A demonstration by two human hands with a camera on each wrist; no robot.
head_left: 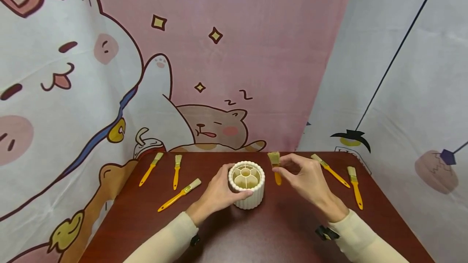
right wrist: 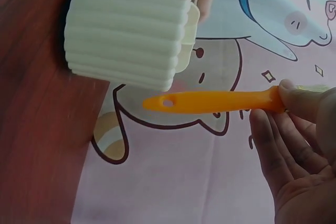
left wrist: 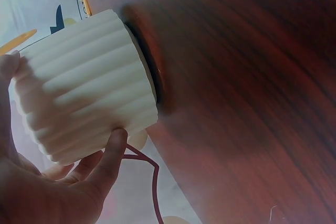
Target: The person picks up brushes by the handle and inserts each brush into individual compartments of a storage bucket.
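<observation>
A cream, ribbed round holder (head_left: 253, 201), divided inside into petal-shaped compartments around a central ring, stands upright on the table. My left hand (head_left: 218, 192) grips its side, thumb in front and fingers behind. To the right of the holder, my right hand (head_left: 310, 180) pinches a paintbrush (head_left: 278, 178) near its metal band. That brush is upright, bristles on top and orange handle hanging down, apart from the holder. In the right wrist view, the handle (right wrist: 210, 102) shows a hole at its end. No brush shows inside the holder's compartments.
Three more brushes lie on the left of the dark red table (head_left: 248, 242): one far left (head_left: 147, 174), one beside it (head_left: 176, 173), one slanted nearer (head_left: 179, 199). Two others lie on the right, a slanted brush (head_left: 334, 175) and an outer brush (head_left: 356, 192). A cartoon-printed cloth (head_left: 274, 52) hangs behind.
</observation>
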